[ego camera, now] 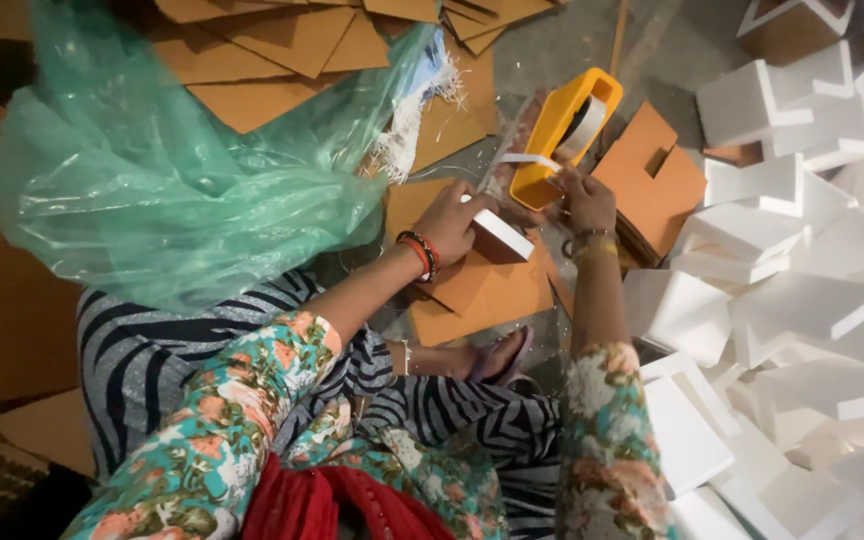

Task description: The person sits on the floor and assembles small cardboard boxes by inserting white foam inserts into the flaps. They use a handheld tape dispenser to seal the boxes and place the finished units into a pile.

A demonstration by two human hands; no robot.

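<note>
My left hand (457,220) grips a small brown cardboard box with a white foam piece (501,233) on its edge. My right hand (586,199) holds the lower end of a yellow tape dispenser (556,135), and a strip of white tape (526,159) runs from it toward the box. The two hands are close together above flat cardboard sheets (477,295). Both forearms wear floral sleeves and bangles.
A large green plastic bag (172,180) bulges at the left. Brown cardboard pieces (272,50) cover the floor at the top. A heap of white foam corner pieces (802,250) fills the right side. Folded brown boxes (657,180) lie beside the dispenser. My sandalled foot (502,355) is below the hands.
</note>
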